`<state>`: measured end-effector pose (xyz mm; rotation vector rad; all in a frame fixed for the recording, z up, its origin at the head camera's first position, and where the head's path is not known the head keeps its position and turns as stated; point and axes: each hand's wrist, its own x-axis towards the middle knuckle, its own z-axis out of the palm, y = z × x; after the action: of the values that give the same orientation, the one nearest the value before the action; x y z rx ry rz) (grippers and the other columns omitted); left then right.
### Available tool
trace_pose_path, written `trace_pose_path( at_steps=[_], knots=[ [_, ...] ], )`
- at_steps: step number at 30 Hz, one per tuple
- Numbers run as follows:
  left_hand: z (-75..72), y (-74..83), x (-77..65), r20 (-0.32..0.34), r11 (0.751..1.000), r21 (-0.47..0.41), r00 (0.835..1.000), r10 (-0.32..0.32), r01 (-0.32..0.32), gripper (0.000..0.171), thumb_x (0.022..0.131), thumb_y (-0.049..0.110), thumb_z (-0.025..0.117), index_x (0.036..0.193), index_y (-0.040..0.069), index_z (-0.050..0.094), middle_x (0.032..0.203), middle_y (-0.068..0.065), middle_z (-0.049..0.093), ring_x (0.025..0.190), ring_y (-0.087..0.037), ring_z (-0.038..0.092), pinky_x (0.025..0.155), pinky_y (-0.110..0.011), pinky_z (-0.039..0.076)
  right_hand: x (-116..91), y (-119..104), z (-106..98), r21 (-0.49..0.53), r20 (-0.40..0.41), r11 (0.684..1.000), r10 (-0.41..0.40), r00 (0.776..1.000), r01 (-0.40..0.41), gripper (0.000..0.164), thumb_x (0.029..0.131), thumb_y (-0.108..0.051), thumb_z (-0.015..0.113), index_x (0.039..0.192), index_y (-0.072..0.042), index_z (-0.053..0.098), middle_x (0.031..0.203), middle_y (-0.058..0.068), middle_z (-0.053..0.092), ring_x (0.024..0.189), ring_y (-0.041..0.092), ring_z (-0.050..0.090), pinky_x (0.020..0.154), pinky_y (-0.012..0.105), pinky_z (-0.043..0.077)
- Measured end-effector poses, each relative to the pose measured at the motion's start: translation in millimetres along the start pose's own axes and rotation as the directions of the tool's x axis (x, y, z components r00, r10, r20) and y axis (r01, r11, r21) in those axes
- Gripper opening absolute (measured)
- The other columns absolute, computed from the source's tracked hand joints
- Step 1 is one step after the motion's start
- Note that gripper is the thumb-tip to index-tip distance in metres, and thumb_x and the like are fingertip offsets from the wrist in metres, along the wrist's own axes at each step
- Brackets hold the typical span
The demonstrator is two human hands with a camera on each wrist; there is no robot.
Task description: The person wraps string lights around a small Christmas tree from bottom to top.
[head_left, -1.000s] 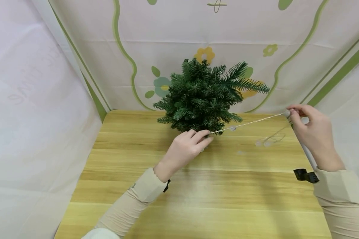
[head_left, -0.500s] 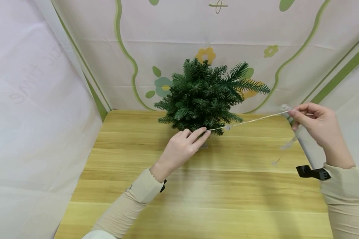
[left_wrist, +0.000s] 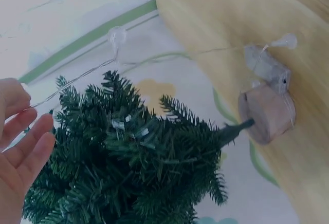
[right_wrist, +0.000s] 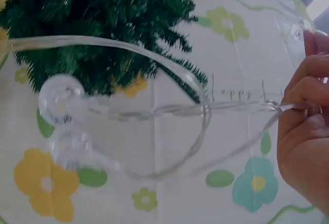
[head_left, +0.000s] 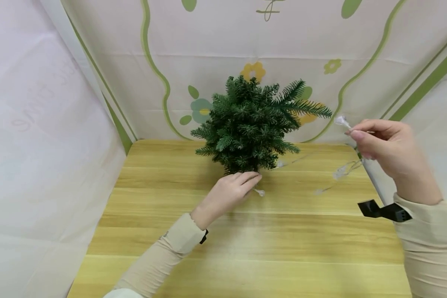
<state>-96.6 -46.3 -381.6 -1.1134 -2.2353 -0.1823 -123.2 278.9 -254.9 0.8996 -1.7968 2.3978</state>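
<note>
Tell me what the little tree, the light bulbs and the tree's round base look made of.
Tree: probably matte plastic, given its uniform, moulded-looking needles. Light bulbs: apparently clear, glossy plastic or glass; they're see-through. Round base: perhaps matte wood, judging by its pale brown colour.

2 hands (head_left: 227, 190) (head_left: 391, 157) — 1 tree (head_left: 246, 124), 1 light string (head_left: 340, 171) — 1 table (head_left: 283, 240).

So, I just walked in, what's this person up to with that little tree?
They are handling a string of clear lights by a small green tree on a wooden table. The right hand pinches the string out to the side, its spare bulbs dangling in loops. The left hand is low in front of the tree, with wire at its fingertips. A pale box sits next to the tree's round base.
</note>
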Motion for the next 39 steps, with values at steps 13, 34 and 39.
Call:
trace_pose_path(
  at_steps=[13,34,39],
  knots=[
    [-11.3,7.5,13.7,-0.095,0.938,-0.285,0.968,-0.233,0.198,0.028,0.082,0.033,0.074,0.085,0.012,0.055,0.064,0.006,0.053,0.051,0.0,0.044,0.048,-0.009,0.035,15.2,-1.9,29.5,0.013,-0.107,1.0,-0.009,0.994,0.011,0.029,0.089,0.021,0.044,0.091,0.01,0.07,0.082,0.01,0.073,0.048,0.015,0.023,0.043,0.023,0.012],
    [-40.1,-40.3,10.1,-0.334,0.907,-0.292,0.856,-0.394,0.304,0.022,0.099,0.017,0.052,0.102,0.005,0.071,0.076,-0.006,0.07,0.049,-0.01,0.052,0.043,-0.019,0.038,5.6,18.6,-12.3,-0.292,0.091,0.95,0.143,0.986,-0.111,0.035,0.096,0.011,0.037,0.062,-0.001,0.041,0.06,0.005,0.035,0.066,0.016,0.055,0.059,0.028,0.034],
    [-39.4,-52.5,5.2,-0.355,0.862,-0.326,0.795,-0.491,0.388,0.015,0.092,0.007,0.061,0.101,0.001,0.07,0.088,-0.012,0.073,0.057,-0.016,0.062,0.051,-0.025,0.049,3.8,23.7,-26.8,-0.229,0.093,0.97,0.108,0.99,-0.084,0.037,0.095,0.014,0.034,0.063,-0.002,0.045,0.062,0.006,0.041,0.076,0.014,0.061,0.067,0.023,0.041]
  ],
)
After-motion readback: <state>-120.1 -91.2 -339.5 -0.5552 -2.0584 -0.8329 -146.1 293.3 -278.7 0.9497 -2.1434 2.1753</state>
